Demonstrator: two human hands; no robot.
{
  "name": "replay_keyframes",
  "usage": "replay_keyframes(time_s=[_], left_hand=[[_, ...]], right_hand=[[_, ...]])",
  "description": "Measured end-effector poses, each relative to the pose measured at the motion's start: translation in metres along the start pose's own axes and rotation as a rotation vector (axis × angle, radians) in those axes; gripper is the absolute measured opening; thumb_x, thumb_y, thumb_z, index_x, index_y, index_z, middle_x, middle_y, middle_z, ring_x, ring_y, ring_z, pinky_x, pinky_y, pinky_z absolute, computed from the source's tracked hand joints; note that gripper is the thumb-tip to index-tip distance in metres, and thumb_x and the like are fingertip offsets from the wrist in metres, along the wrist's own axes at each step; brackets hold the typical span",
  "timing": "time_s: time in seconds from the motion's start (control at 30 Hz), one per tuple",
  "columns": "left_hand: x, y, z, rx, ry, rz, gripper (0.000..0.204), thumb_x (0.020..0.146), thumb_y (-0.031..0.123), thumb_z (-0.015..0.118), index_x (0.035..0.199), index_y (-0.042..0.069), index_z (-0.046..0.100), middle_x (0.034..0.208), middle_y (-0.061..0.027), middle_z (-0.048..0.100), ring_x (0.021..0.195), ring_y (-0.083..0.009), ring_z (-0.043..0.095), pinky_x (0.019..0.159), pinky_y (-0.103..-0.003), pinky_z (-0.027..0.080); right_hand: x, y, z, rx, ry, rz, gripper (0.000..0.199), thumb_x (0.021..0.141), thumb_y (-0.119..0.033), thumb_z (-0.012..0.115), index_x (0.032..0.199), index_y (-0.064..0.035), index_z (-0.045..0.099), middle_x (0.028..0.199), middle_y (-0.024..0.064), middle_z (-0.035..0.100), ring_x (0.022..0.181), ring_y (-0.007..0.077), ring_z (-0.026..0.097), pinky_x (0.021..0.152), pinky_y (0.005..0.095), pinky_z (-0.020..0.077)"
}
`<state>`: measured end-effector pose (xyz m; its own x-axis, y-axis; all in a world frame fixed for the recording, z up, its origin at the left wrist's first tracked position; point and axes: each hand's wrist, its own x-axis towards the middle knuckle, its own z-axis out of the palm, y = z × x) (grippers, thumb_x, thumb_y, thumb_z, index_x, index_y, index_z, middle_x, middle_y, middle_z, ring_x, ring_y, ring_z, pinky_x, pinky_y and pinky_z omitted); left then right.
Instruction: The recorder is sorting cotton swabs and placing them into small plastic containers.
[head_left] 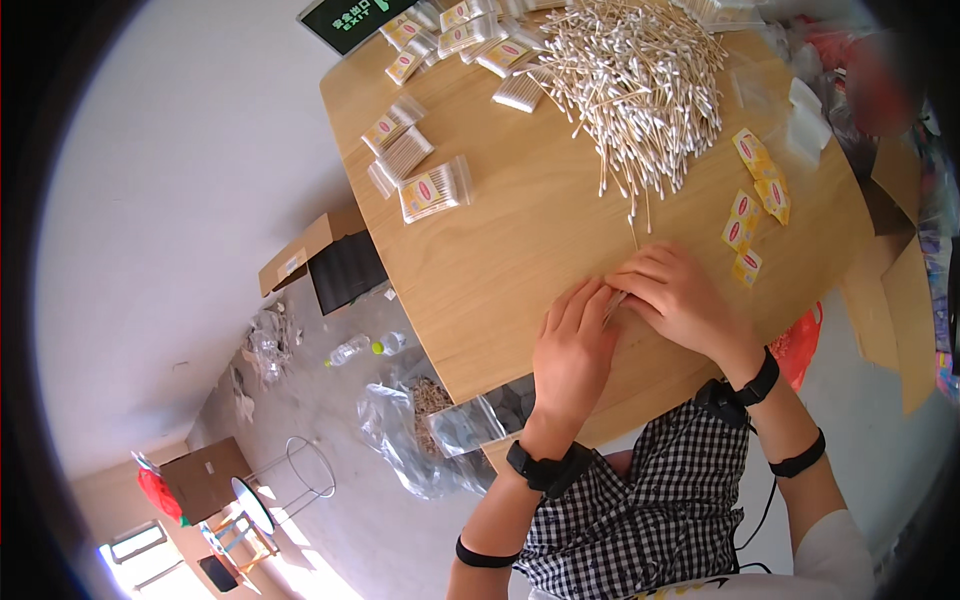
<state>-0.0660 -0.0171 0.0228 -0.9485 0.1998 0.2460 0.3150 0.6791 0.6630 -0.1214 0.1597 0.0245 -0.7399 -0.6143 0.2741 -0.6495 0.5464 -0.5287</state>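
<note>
Near the table's front edge, my left hand (575, 345) and my right hand (682, 298) are brought together, fingers bent inward. Between them shows the end of a small bunch of cotton swabs (613, 306); most of it is hidden under the fingers. Both hands appear closed on this bunch. Just beyond my right fingers, a few loose swabs trail from a big heap of white-tipped cotton swabs (640, 90). Yellow-and-white printed cards (741, 220) lie in a loose group to the right of my right hand.
Filled clear bags of swabs (432, 192) lie on the wooden table (500, 270) at left, with more at the far edge (470, 35). Crumpled clear plastic (806, 125) sits at the right edge. Open cardboard boxes (893, 300), plastic bottles (350, 350) and plastic bags (400, 440) surround the table.
</note>
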Motion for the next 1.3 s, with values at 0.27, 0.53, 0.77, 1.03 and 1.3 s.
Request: replay_keyframes(time_s=[0.27, 0.53, 0.77, 1.03, 1.3], left_hand=[[-0.022, -0.002, 0.001, 0.121, 0.219, -0.055, 0.026, 0.075, -0.004, 0.071, 0.100, 0.001, 0.069, 0.099, -0.0118, 0.071, 0.091, -0.0277, 0.066, 0.077, -0.035, 0.055], [-0.037, -0.018, -0.006, 0.107, 0.260, -0.070, 0.022, 0.076, -0.005, 0.072, 0.097, 0.001, 0.072, 0.097, -0.0101, 0.072, 0.087, -0.0258, 0.066, 0.074, -0.034, 0.055], [-0.043, -0.008, -0.004, 0.048, 0.167, -0.005, 0.024, 0.074, -0.006, 0.072, 0.097, 0.001, 0.071, 0.096, -0.0108, 0.072, 0.089, -0.0268, 0.066, 0.076, -0.035, 0.055], [-0.044, 0.012, 0.005, 0.204, 0.095, -0.148, 0.077, 0.077, 0.020, 0.076, 0.140, -0.003, 0.038, 0.145, -0.0239, 0.039, 0.133, -0.0375, 0.038, 0.110, -0.050, 0.031], [-0.030, 0.008, 0.028, 0.492, -0.135, -0.143, 0.094, 0.087, 0.056, 0.058, 0.145, -0.011, 0.027, 0.154, -0.0261, 0.025, 0.145, -0.0371, 0.022, 0.117, -0.050, 0.019]], right_hand=[[-0.017, 0.001, 0.006, 0.056, 0.161, 0.029, 0.022, 0.074, 0.000, 0.070, 0.095, -0.0029, 0.069, 0.095, 0.0056, 0.066, 0.092, 0.0250, 0.060, 0.080, 0.0367, 0.0496], [-0.027, 0.028, -0.007, -0.014, 0.235, 0.073, 0.019, 0.073, 0.005, 0.068, 0.091, -0.0016, 0.069, 0.088, 0.0070, 0.063, 0.083, 0.0260, 0.060, 0.071, 0.0365, 0.0496], [-0.006, 0.019, 0.012, 0.040, 0.275, 0.118, 0.024, 0.072, 0.008, 0.067, 0.093, -0.0023, 0.068, 0.089, 0.0083, 0.061, 0.084, 0.0275, 0.060, 0.072, 0.0370, 0.0501], [-0.019, -0.025, 0.012, 0.294, 0.163, 0.206, 0.027, 0.082, 0.006, 0.061, 0.107, -0.0024, 0.066, 0.104, 0.0105, 0.064, 0.098, 0.0285, 0.060, 0.086, 0.0379, 0.0485], [-0.048, -0.024, 0.009, 0.236, 0.334, 0.361, 0.028, 0.085, 0.005, 0.058, 0.111, -0.0039, 0.064, 0.106, 0.0110, 0.064, 0.101, 0.0306, 0.059, 0.088, 0.0392, 0.0469]])
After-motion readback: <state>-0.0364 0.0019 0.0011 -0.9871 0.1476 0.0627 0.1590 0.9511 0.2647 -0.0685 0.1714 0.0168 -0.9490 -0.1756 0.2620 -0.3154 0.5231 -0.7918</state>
